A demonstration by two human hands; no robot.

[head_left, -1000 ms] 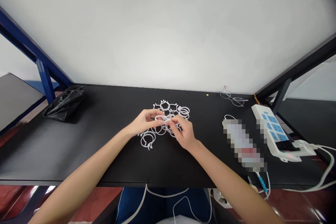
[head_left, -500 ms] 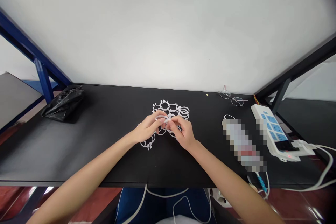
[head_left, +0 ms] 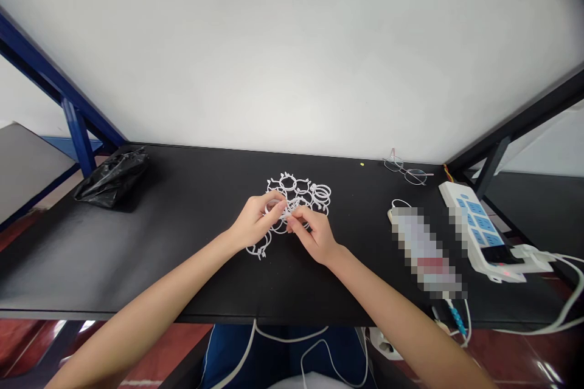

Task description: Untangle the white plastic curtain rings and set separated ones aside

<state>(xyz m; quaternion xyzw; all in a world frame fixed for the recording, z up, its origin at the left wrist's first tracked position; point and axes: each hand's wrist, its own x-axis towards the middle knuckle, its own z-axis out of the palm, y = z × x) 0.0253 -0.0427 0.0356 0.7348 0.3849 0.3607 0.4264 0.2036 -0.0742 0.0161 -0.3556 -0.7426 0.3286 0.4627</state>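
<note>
Several white plastic rings (head_left: 301, 189) with small prongs lie in a cluster at the middle of the black table (head_left: 182, 267). My left hand (head_left: 255, 222) and my right hand (head_left: 314, 234) meet just in front of the cluster. Both pinch one white ring (head_left: 278, 208) between thumb and fingers, holding it a little above the pile. Another ring (head_left: 259, 247) lies under my left wrist.
A crumpled black plastic bag (head_left: 112, 176) sits at the far left. A pair of glasses (head_left: 406, 171) lies near the wall at the right. A white power strip (head_left: 479, 231) with cables (head_left: 566, 298) fills the right end. Blue frame bars (head_left: 73, 127) stand at left.
My two hands have drawn closer together and slightly nearer to me, still working on the same ring. The view has shifted a little.
</note>
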